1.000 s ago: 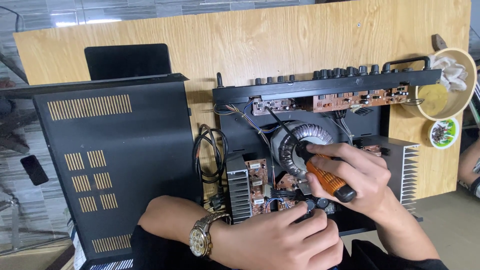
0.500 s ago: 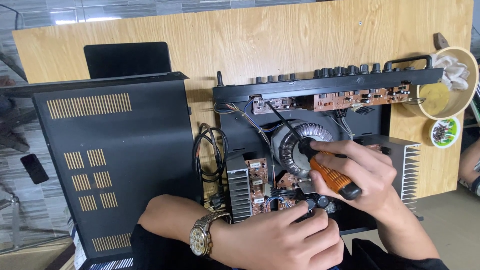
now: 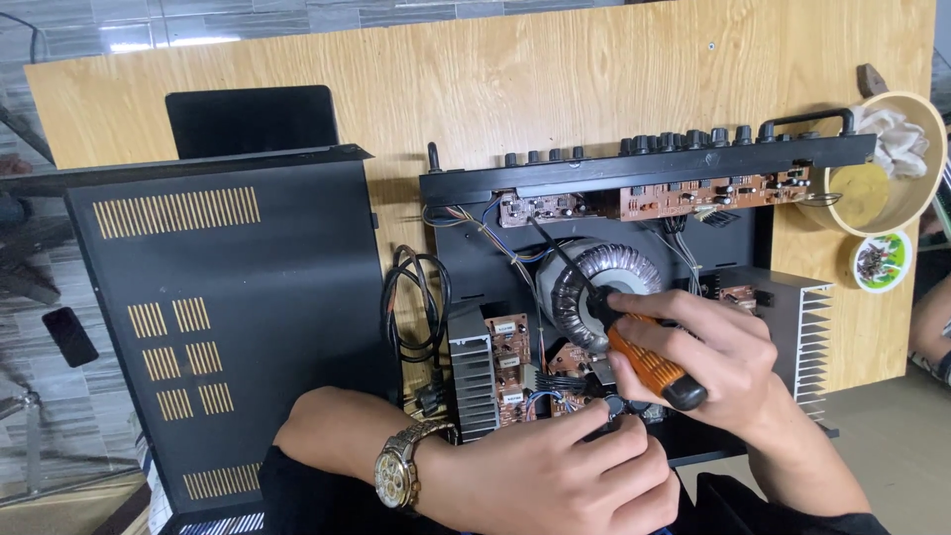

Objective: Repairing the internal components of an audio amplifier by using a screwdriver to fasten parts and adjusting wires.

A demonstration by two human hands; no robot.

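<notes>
The opened amplifier is laid flat on the table, its front panel away from the person, and the ring transformer sits just beyond and left of the right hand. That hand is closed around the orange screwdriver, whose long axis runs from the grip up and leftward, the shaft passing over the transformer toward the front board. The left hand, nearer the body and just below that grip, is pinched on a small dark part at the rear edge.

Matt black metal cover, smooth grained wooden tabletop, glossy orange plastic screwdriver handle.
</notes>
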